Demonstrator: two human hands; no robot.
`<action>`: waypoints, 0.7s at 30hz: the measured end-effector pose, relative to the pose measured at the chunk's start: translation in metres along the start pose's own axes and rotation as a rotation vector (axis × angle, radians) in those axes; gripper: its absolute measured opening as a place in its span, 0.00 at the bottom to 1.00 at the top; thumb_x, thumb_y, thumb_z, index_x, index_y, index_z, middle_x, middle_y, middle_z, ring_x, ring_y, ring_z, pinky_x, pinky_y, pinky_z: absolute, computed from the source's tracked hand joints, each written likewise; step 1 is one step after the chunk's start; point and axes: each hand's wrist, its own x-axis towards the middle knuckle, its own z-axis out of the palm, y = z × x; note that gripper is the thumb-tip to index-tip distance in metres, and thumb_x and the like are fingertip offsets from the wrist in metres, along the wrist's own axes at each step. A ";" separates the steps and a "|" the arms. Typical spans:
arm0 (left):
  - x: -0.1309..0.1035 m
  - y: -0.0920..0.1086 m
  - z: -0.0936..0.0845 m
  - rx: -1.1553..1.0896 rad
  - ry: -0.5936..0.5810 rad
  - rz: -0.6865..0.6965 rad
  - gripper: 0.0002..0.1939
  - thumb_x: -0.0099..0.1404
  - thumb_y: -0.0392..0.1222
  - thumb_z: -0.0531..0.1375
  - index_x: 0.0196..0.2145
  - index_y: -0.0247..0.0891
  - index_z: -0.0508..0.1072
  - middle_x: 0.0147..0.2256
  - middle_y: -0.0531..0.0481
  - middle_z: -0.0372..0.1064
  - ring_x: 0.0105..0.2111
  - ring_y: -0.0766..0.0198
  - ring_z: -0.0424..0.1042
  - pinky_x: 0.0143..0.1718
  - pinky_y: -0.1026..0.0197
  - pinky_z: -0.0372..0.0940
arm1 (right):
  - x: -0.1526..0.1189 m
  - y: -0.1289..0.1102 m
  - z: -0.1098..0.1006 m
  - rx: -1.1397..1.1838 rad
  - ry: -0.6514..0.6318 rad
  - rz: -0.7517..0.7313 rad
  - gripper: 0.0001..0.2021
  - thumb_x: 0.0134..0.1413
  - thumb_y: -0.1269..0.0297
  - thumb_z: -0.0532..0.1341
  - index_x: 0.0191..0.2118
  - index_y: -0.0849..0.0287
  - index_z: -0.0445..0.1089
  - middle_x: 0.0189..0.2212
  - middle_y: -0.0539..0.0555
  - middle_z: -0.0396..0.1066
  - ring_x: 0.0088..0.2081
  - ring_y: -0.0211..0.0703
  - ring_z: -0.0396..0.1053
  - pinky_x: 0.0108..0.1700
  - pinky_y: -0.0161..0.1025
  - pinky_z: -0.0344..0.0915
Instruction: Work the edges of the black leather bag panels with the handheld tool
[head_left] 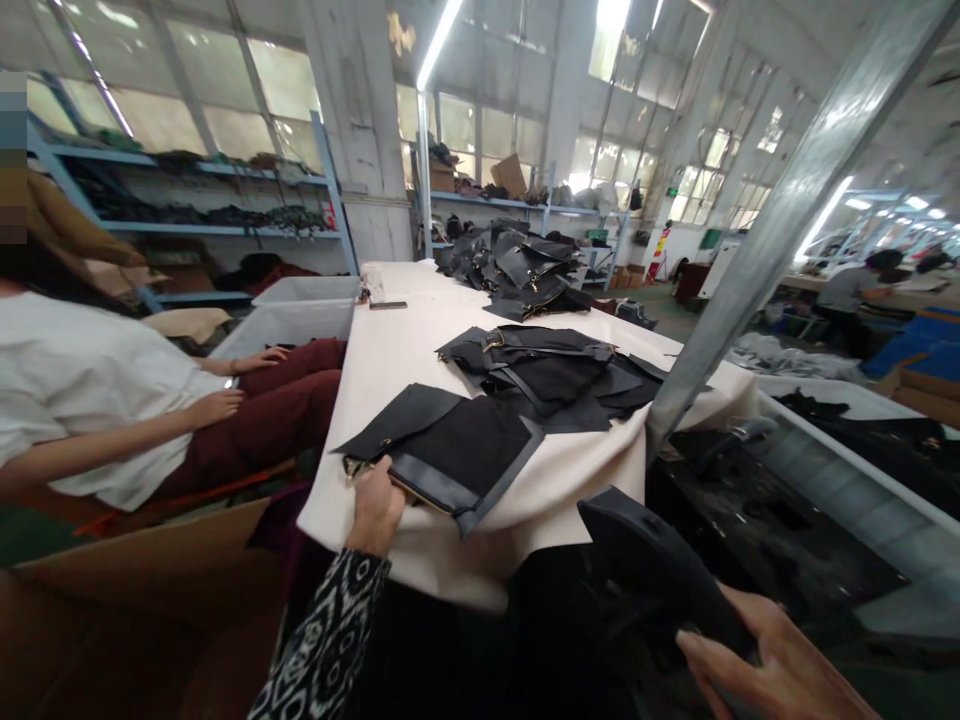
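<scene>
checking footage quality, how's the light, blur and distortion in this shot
Head view: windows and ceiling strip lights blow out to glare; wide-angle lens bends the metal post and shelves; right hand with its black piece is soft at the edge; left hand on the table's black piece is sharper.

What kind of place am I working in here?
Most likely a bag or leather-goods workshop: stacks of cut black pieces lie on a long white table, metal shelving holds more material, and other workers sit at benches under big factory windows.
</scene>
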 end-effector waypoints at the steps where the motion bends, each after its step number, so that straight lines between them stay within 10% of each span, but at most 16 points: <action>1: -0.004 -0.005 -0.007 -0.024 -0.002 -0.052 0.10 0.63 0.26 0.48 0.32 0.36 0.66 0.24 0.53 0.69 0.27 0.68 0.70 0.38 0.64 0.68 | -0.002 -0.002 0.003 0.028 -0.020 0.008 0.13 0.52 0.55 0.59 0.25 0.59 0.67 0.20 0.49 0.70 0.24 0.41 0.67 0.27 0.31 0.63; 10: -0.050 -0.014 -0.041 -0.114 -0.134 -0.286 0.07 0.64 0.29 0.50 0.31 0.29 0.67 0.30 0.39 0.74 0.32 0.58 0.76 0.36 0.55 0.72 | 0.000 -0.020 0.033 -0.016 -0.129 0.025 0.10 0.51 0.56 0.59 0.29 0.58 0.68 0.15 0.48 0.67 0.20 0.41 0.66 0.25 0.32 0.63; 21: -0.079 -0.040 -0.020 -0.021 -0.286 -0.469 0.07 0.65 0.35 0.54 0.30 0.30 0.67 0.27 0.42 0.74 0.29 0.57 0.76 0.31 0.58 0.71 | 0.032 -0.048 0.042 0.060 -0.328 -0.050 0.09 0.53 0.61 0.57 0.32 0.63 0.68 0.20 0.47 0.67 0.21 0.35 0.63 0.24 0.29 0.59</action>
